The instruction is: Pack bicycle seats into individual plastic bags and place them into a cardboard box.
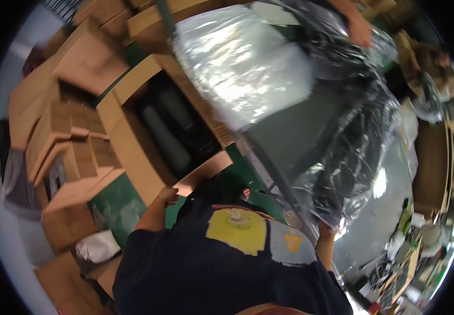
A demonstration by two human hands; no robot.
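Note:
My left hand is at the near corner of an open cardboard box, fingers curled at its edge. Inside the box lie long black items, dark and glossy; their kind is unclear. On my right, my right hand grips the near end of a clear plastic bag with dark contents. The bag stretches away along the grey table, and the wrinkles hide what is in it. A stack of clear plastic sheets or bags lies on the table between box and bag.
Another person's hand rests on plastic at the table's far side. Open cardboard boxes crowd the left over a green floor. A white crumpled bag lies nearer me. Tools and scraps clutter the right side.

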